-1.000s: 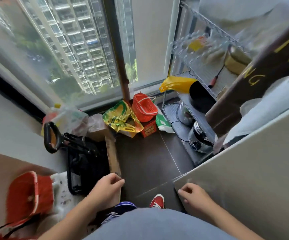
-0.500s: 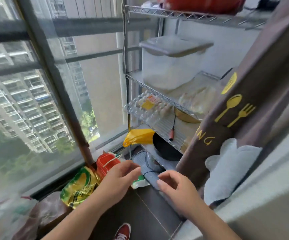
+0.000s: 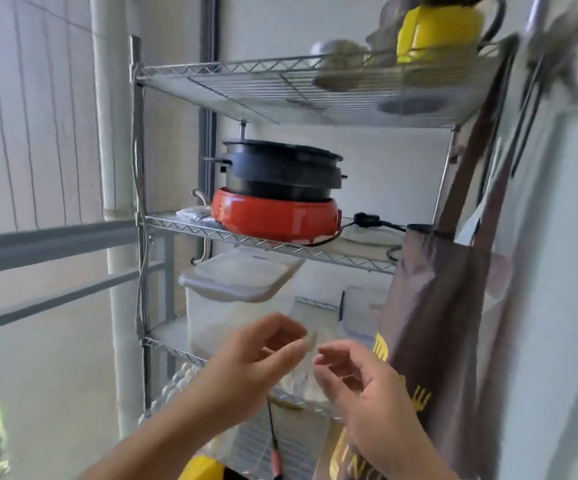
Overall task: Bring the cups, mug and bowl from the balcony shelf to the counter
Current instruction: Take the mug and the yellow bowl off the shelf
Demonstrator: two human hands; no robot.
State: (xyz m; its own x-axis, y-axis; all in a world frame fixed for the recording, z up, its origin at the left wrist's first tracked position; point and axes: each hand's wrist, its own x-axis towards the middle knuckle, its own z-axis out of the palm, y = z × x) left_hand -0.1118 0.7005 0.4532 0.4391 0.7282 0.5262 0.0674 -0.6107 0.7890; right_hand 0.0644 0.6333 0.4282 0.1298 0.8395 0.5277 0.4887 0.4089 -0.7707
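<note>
Both hands are empty: the left hand [image 3: 256, 362] and right hand [image 3: 363, 386] hover loosely curled, likely readying to reach. The yellow mug [image 3: 436, 27] and a blurred bowl [image 3: 341, 65] sit far above them on the top shelf [image 3: 246, 84]; a stacked pot [image 3: 280, 174] and brown apron [image 3: 432, 323] crowd the way up

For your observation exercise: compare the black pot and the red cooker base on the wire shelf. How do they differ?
The black pot sits on top, while the red cooker base rests directly on the wire shelf. The pot is taller, with side handles; the base is shallower, with a black cord beside it. Both are round.
</note>
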